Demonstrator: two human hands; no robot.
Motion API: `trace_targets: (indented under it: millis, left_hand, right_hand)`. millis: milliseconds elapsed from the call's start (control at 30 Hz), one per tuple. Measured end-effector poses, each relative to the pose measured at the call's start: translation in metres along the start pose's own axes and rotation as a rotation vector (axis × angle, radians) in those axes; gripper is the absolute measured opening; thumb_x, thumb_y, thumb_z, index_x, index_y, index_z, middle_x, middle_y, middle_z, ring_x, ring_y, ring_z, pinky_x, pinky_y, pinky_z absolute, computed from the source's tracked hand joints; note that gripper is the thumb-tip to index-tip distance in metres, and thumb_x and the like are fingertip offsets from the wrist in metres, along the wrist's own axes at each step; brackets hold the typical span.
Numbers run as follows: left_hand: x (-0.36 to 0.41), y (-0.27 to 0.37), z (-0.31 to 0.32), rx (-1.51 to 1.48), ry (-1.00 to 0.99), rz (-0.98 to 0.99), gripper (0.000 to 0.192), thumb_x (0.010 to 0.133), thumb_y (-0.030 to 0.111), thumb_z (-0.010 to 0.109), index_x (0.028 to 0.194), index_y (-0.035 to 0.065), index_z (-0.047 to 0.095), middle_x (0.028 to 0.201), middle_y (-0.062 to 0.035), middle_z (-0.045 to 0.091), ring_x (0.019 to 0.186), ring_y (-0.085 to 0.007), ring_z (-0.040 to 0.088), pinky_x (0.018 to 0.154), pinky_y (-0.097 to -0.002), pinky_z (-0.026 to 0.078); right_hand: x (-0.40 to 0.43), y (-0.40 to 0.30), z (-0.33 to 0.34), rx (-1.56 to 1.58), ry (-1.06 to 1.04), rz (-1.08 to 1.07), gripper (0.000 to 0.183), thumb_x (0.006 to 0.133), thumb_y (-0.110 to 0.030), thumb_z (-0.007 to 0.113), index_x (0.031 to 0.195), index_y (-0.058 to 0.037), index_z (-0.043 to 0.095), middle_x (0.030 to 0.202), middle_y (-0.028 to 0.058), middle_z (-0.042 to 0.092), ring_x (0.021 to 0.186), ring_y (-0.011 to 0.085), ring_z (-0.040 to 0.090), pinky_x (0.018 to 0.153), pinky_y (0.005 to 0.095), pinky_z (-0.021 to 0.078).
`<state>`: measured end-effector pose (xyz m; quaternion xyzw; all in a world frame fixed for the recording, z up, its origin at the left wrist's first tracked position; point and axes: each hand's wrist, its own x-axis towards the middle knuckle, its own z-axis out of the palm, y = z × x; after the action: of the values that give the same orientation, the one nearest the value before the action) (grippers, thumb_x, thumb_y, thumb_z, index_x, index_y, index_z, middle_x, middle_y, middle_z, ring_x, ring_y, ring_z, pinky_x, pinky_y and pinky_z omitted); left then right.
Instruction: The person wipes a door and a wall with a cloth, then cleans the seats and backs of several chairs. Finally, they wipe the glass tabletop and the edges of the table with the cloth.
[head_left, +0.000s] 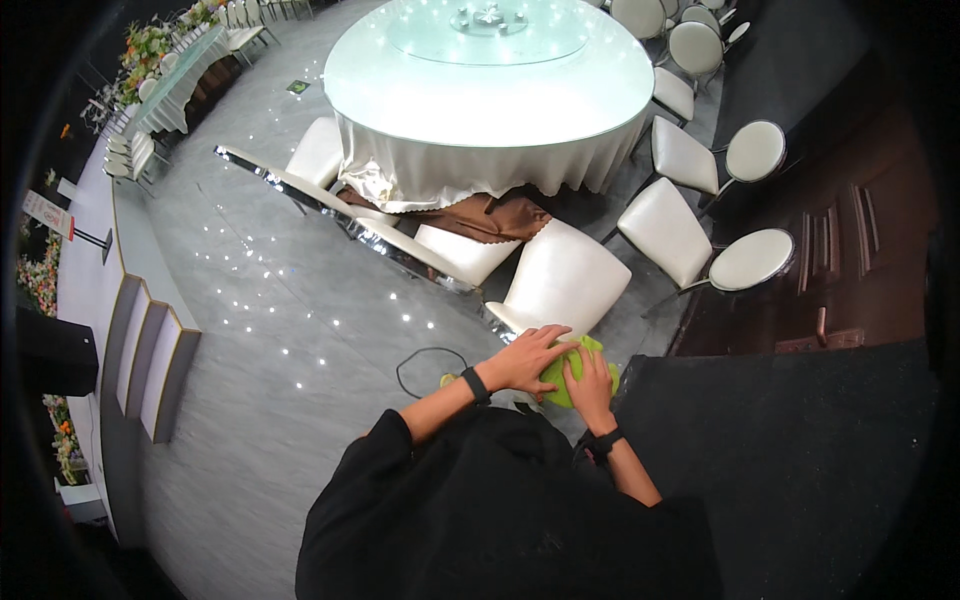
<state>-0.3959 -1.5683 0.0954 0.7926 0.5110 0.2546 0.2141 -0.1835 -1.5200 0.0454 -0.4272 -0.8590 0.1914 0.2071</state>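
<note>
A lime-green cloth (559, 381) is bunched between my two hands, low in the middle of the head view. My left hand (529, 358) grips its left side, fingers spread over the top. On the right, my right hand (590, 384) presses into the same cloth. Whatever lies under the cloth is hidden. Just beyond my hands is a chair with a white padded seat (566, 274) and a shiny metal-edged back, seen from above. A black cable loop (409, 364) lies on the grey floor left of my left wrist.
A round glass-topped table (480, 112) with a white cloth stands ahead, ringed by white chairs (667, 229). To the right are a dark brown panelled door (832, 255) and a black wall (772, 465). Steps (154, 360) lead to a stage at left, beside a black speaker (56, 352).
</note>
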Motion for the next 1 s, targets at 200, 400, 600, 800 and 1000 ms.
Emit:
trace_targets:
  millis: [200, 400, 600, 800, 1000]
  left_hand:
    - [-0.028, -0.066, 0.031, 0.032, 0.070, -0.040, 0.097, 0.076, 0.038, 0.080, 0.153, 0.0037, 0.032, 0.146, -0.0221, 0.047, 0.139, -0.0379, 0.042, 0.114, -0.0478, 0.035]
    - [-0.050, -0.094, 0.035, -0.010, 0.173, 0.029, 0.070, 0.083, 0.023, 0.075, 0.143, 0.0050, 0.045, 0.143, -0.0207, 0.050, 0.138, -0.0371, 0.044, 0.115, -0.0456, 0.035]
    - [-0.111, -0.078, 0.014, 0.063, 0.236, -0.081, 0.068, 0.083, 0.023, 0.075, 0.142, 0.0059, 0.047, 0.141, -0.0194, 0.051, 0.131, -0.0366, 0.049, 0.106, -0.0447, 0.043]
    - [-0.264, -0.028, -0.069, -0.555, -0.314, -0.318, 0.026, 0.091, 0.026, 0.070, 0.104, 0.0039, 0.066, 0.083, -0.0138, 0.068, 0.081, -0.0321, 0.066, 0.072, -0.0412, 0.051]
    - [-0.340, 0.037, -0.116, -0.478, -0.214, -0.652, 0.034, 0.095, 0.035, 0.064, 0.106, 0.0022, 0.062, 0.080, -0.0154, 0.068, 0.075, -0.0328, 0.067, 0.068, -0.0426, 0.051]
  right_hand:
    - [0.046, -0.044, 0.043, -0.228, 0.098, -0.070, 0.040, 0.082, -0.032, 0.074, 0.111, -0.0058, 0.068, 0.099, 0.0177, 0.063, 0.093, 0.0400, 0.061, 0.084, 0.0505, 0.0477]
    - [0.049, -0.070, 0.026, -0.221, -0.031, -0.180, 0.056, 0.077, -0.037, 0.079, 0.123, -0.0096, 0.063, 0.103, 0.0161, 0.061, 0.095, 0.0380, 0.060, 0.084, 0.0492, 0.0473]
    - [0.040, -0.066, 0.019, -0.195, -0.063, -0.233, 0.068, 0.071, -0.040, 0.084, 0.128, -0.0099, 0.060, 0.105, 0.0152, 0.060, 0.098, 0.0372, 0.059, 0.084, 0.0485, 0.0476]
    - [0.037, -0.073, 0.032, -0.316, -0.049, -0.122, 0.066, 0.067, -0.038, 0.085, 0.123, -0.0098, 0.064, 0.106, 0.0147, 0.059, 0.099, 0.0361, 0.059, 0.086, 0.0469, 0.0478]
    - [0.057, -0.088, 0.044, -0.359, -0.091, -0.182, 0.066, 0.066, -0.038, 0.085, 0.123, -0.0125, 0.064, 0.108, 0.0135, 0.058, 0.102, 0.0346, 0.058, 0.090, 0.0468, 0.0467]
